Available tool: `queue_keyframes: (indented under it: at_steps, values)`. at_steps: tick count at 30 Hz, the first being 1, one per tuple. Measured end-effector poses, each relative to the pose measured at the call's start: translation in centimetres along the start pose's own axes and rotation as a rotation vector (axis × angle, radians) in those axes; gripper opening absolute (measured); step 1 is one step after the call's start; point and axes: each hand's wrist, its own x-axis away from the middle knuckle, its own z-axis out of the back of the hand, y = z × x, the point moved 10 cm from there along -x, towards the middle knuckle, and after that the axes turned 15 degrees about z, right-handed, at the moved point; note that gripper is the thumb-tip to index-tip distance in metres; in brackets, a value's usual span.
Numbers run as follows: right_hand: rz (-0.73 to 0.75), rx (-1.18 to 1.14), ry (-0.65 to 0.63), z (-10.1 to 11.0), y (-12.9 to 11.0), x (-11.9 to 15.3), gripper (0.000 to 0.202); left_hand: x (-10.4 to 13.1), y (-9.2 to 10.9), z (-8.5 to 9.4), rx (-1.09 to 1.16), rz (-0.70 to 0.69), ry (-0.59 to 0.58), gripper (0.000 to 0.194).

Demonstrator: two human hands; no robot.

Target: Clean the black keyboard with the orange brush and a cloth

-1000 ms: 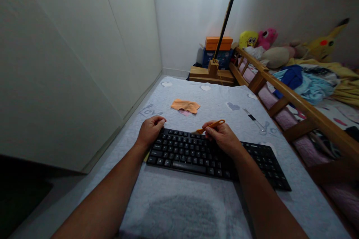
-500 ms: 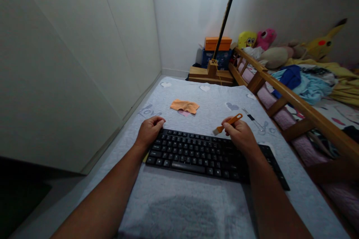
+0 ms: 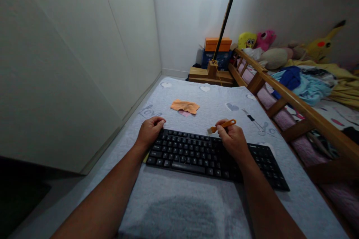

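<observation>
A black keyboard [image 3: 185, 153] lies across the cloth-covered table, its right part partly hidden under my right forearm. My left hand [image 3: 150, 130] is closed on the keyboard's upper left corner. In my right hand [image 3: 232, 138] is a small brush [image 3: 227, 123] with an orange handle, pinched between thumb and fingers. The pale bristles point left, at the keyboard's back edge; whether they touch it I cannot tell. Beyond the keyboard lies an orange cloth [image 3: 185, 106]. To the right rests a thin metal tool with a black grip [image 3: 251, 117]. Something yellow-green shows under the keyboard's left end.
A grey patterned cover [image 3: 168, 198] spreads over the table. White cabinet doors [image 3: 84, 63] stand to the left. Along the right runs a wooden bed rail [image 3: 297, 101], with clothes and plush toys behind it. A wooden stand [image 3: 211, 73] with a black pole is at the far end.
My right hand has moved left with the brush, along the keyboard's back edge, uncovering more of the number keys. My left hand and the keyboard have stayed put.
</observation>
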Motion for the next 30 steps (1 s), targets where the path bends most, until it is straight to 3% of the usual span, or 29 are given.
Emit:
queue_keyframes:
  at_steps: [6,11,17,22,26,30]
  values:
    - [-0.03,-0.084,-0.033,0.2,0.2,0.3,0.022,0.0,0.0,0.1,0.005,-0.003,0.01,0.028]
    - [-0.018,-0.016,0.061,1.3,0.2,0.3,0.022,0.0,-0.1,0.0,0.004,-0.005,0.01,0.027]
    - [-0.068,-0.068,0.045,1.0,0.9,0.6,0.019,-0.1,-0.2,0.0,0.003,-0.008,0.009,0.028]
    - [-0.047,-0.077,0.111,1.4,0.8,0.7,0.023,-0.1,-0.2,-0.1,-0.002,-0.017,0.011,0.027]
    - [-0.038,-0.241,0.093,-0.3,-0.1,0.9,0.024,-0.2,-0.3,-0.1,0.005,-0.008,0.006,0.026]
    - [0.04,-0.298,-0.015,-3.1,-2.5,0.9,0.019,-0.1,-0.2,-0.1,0.005,-0.007,-0.001,0.026]
